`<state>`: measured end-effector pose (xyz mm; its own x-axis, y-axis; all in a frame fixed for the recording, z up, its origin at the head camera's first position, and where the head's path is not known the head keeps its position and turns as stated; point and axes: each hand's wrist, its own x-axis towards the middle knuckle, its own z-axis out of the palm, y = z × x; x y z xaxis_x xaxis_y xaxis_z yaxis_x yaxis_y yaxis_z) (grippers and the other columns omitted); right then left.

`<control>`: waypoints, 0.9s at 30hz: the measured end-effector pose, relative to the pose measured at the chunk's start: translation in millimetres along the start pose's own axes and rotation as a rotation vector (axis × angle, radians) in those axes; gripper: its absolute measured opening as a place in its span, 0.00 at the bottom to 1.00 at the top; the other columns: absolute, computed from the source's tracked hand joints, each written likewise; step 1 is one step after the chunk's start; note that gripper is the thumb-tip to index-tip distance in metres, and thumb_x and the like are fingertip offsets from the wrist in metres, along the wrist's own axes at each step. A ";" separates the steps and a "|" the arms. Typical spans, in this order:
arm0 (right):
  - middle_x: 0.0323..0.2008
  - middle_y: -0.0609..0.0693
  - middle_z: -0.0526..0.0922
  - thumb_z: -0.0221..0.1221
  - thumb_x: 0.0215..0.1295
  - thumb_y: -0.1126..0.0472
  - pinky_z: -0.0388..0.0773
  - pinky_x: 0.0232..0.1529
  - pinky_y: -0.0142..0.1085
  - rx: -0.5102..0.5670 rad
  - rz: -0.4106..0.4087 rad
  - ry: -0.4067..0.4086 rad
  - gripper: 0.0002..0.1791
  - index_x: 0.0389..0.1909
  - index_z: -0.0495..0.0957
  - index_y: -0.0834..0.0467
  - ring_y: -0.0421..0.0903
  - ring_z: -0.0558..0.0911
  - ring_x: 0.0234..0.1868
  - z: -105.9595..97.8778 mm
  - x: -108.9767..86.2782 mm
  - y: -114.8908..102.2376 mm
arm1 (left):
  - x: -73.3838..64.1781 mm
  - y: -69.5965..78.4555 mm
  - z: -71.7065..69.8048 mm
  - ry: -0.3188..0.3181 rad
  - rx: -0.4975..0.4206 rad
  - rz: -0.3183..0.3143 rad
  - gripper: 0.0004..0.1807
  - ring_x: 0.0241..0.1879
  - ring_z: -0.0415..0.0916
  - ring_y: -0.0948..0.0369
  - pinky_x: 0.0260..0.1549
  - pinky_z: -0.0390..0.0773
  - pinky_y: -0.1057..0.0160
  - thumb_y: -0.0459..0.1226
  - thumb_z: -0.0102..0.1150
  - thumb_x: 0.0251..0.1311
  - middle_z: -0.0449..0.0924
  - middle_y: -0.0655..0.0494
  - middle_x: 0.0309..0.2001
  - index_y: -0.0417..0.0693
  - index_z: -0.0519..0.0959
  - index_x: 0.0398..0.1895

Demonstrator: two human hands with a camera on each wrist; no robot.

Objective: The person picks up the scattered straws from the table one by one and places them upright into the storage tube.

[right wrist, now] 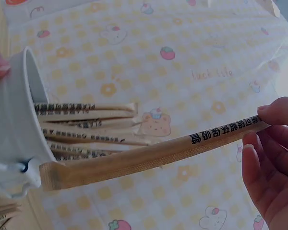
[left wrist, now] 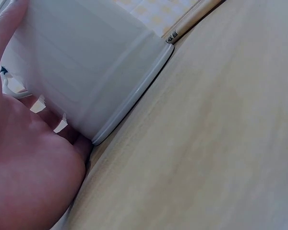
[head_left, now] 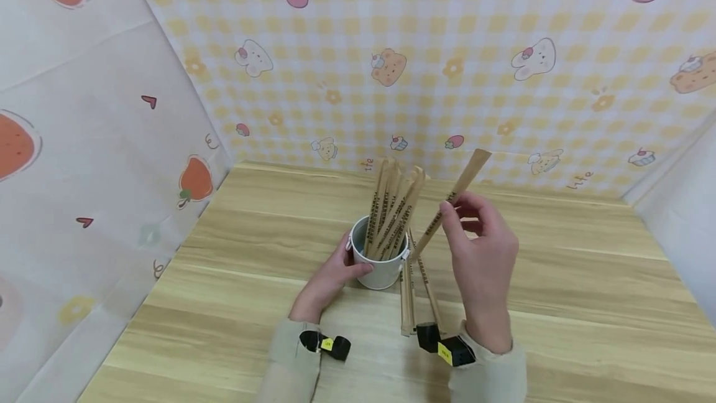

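Note:
In the head view a small white metal bucket [head_left: 379, 275] stands upright on the table, with several paper-wrapped straws [head_left: 390, 219] leaning in it. My left hand [head_left: 331, 275] holds the bucket from its left side, thumb across the front; the left wrist view shows the fingers going behind the bucket wall [left wrist: 86, 62]. To the right of the bucket, my right hand [head_left: 485, 257] pinches one wrapped straw [head_left: 470, 173] between thumb and fingers. That straw slants, its lower end close by the bucket's right rim. In the right wrist view its wrapper [right wrist: 134, 160] carries dark printed characters.
A few more wrapped straws [head_left: 429, 291] lie on the wooden table [head_left: 582, 291] just right of the bucket. Behind the table hangs a yellow checked cloth [head_left: 458, 98], and a white patterned cloth [head_left: 112, 160] is on the left. A wire handle joint [right wrist: 24, 167] sticks out near the bucket rim.

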<state>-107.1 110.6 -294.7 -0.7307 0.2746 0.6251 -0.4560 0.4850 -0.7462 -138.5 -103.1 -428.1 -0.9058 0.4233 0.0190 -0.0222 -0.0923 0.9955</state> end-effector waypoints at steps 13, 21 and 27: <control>0.31 0.45 0.80 0.60 0.56 0.57 0.74 0.32 0.27 0.039 0.001 -0.056 0.10 0.37 0.78 0.58 0.39 0.77 0.33 16.2 1.2 -4.3 | -1.6 3.9 1.8 0.014 0.027 -0.019 0.46 0.64 0.51 0.56 0.60 0.53 0.58 0.34 0.61 0.48 0.51 0.50 0.66 0.59 0.46 0.68; 0.30 0.45 0.80 0.59 0.56 0.54 0.76 0.31 0.30 -0.037 0.018 -0.128 0.12 0.37 0.78 0.57 0.38 0.77 0.31 31.9 -5.1 15.7 | -2.3 5.9 3.1 0.012 0.035 -0.023 0.46 0.64 0.50 0.56 0.60 0.52 0.58 0.34 0.60 0.49 0.51 0.50 0.66 0.59 0.46 0.68; 0.30 0.46 0.81 0.60 0.55 0.56 0.77 0.29 0.32 -0.068 0.047 -0.178 0.10 0.35 0.78 0.57 0.39 0.79 0.31 41.0 -10.3 27.7 | -2.2 4.8 1.4 0.023 0.039 -0.036 0.46 0.64 0.50 0.56 0.60 0.52 0.58 0.36 0.61 0.49 0.50 0.51 0.66 0.60 0.45 0.68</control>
<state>-133.0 87.1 -331.2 -0.8313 0.1501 0.5352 -0.3886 0.5315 -0.7527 -136.1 -103.2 -423.2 -0.9142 0.4047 -0.0188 -0.0389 -0.0415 0.9984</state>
